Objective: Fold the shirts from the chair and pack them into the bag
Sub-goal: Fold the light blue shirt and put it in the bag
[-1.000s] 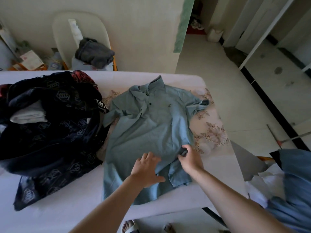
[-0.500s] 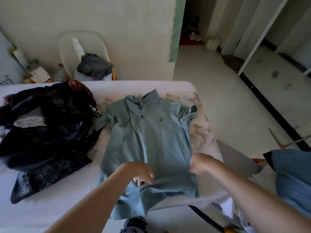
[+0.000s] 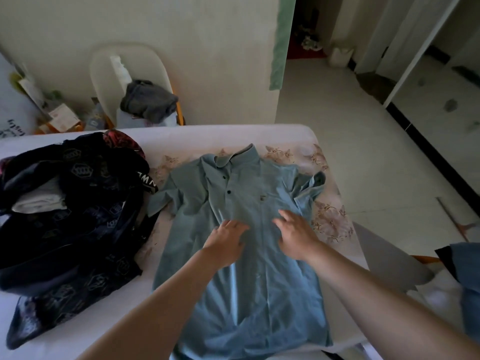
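- Nearest, draped over the front edge of the worktop (image 3: 181,136): hem of the shirt (image 3: 259,294), probably let hang to keep the full length straight.
- Pressing down on the chest area with left hand (image 3: 228,242) and right hand (image 3: 296,237), side by side; fingers straight and spread, pinching nothing. Most likely smoothing out creases ahead of a first fold.
- Laid face up on the worktop, buttons showing, collar pointing away, sleeves out to either side. Rumpled at the sleeve on the right, so probably worth flattening before folding inward.
- Just left of the shirt, close to its sleeve: dark patterned bag (image 3: 78,229), mouth gaping, with a folded white piece (image 3: 39,201) already inside. Kept near, seemingly, for a short reach when packing.
- Farthest, behind the worktop and against the wall: chair (image 3: 109,74) with a grey garment (image 3: 149,101) heaped on the seat, apparently waiting its turn.
- Judging by all this: no fold yet made in the shirt, at least one piece packed, more left on the chair.
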Tool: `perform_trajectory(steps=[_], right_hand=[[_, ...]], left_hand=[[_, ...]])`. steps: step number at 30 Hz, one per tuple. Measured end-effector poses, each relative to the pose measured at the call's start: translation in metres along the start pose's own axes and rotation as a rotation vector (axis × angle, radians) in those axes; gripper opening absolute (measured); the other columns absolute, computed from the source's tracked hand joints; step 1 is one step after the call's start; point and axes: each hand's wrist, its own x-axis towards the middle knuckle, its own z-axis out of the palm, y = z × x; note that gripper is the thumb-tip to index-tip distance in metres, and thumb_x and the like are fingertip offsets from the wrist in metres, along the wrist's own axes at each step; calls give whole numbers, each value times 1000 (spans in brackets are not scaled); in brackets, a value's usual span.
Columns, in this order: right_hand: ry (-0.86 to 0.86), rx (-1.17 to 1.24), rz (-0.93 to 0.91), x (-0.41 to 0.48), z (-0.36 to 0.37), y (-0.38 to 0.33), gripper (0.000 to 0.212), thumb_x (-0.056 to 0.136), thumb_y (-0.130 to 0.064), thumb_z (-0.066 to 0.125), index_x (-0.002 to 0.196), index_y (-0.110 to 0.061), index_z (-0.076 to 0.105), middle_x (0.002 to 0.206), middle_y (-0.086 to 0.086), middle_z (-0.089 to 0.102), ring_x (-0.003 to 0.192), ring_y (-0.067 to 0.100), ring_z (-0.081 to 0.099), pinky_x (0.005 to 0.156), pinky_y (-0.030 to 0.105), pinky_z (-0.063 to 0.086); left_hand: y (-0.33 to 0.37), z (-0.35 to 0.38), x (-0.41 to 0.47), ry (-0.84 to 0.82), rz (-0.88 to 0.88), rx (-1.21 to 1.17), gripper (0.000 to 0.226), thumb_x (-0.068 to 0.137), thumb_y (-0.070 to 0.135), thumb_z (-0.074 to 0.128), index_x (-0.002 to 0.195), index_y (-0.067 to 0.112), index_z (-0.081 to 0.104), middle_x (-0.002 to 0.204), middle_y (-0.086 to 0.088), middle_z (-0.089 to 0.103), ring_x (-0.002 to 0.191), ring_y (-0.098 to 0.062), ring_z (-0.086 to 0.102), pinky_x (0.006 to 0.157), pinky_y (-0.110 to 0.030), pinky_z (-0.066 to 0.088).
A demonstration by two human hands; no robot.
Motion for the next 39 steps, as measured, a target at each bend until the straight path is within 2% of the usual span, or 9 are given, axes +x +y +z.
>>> perform_trajectory(steps=[5,13,16,19,23,26,30,36,39], right_hand=[[95,5,-23,70,-13,13,59,88,-11,51,147,-8,42,163,14,21,150,30,19,121,42,20],[-107,-110,182,132,-5,61,69,100,-61,22,157,-33,-5,165,-4,-17,153,19,-9,121,56,9],[-39,-224,314,142,-14,69,64,99,-59,27,154,-28,19,164,6,11,150,28,16,116,60,12],[153,-327,287,167,-29,44,45,93,-42,47,127,-14,53,129,15,52,120,36,47,105,53,32],[279,-117,-132,211,-32,4,37,88,-20,57,124,-10,58,125,14,55,113,37,55,94,45,44],[146,-47,-265,238,-33,-19,50,100,-28,44,149,-16,40,157,10,35,142,31,35,114,44,32],[29,-93,-82,278,-44,-12,63,104,-49,27,159,-28,5,167,3,-5,152,27,12,119,50,23],[387,76,-33,306,-69,-7,49,91,-6,56,138,-9,39,142,18,37,106,38,56,78,45,53],[483,123,-35,304,-69,-16,16,91,-30,62,93,-15,55,102,4,54,79,25,57,61,36,49]], left_hand=[[-8,-20,74,60,15,203,60,93,31,50,148,23,30,154,-2,26,141,-25,23,113,-39,25],[-47,-24,156,-245,-63,293,77,94,71,25,156,37,-6,163,0,-22,149,-26,-22,120,-53,-5],[-43,-28,174,-221,96,140,71,98,62,31,157,36,0,165,4,-13,150,-19,-17,123,-45,-2],[-46,-34,175,63,142,-24,51,103,38,39,153,28,30,161,3,23,149,-20,16,120,-40,18],[-90,-52,158,376,9,-51,34,100,19,43,133,16,50,139,-1,44,128,-23,38,105,-39,39],[-137,-58,143,174,-141,67,53,102,37,43,149,17,31,155,-6,27,143,-28,24,115,-45,29],[-182,-60,134,-108,-309,255,76,98,64,25,157,28,-7,165,3,-14,152,-24,-10,120,-56,8],[-157,-83,161,137,-281,312,52,101,46,31,142,16,41,148,-8,41,136,-29,35,112,-45,29],[-141,-82,180,254,-149,227,40,101,38,37,133,18,49,135,-4,50,124,-26,45,103,-40,38]])
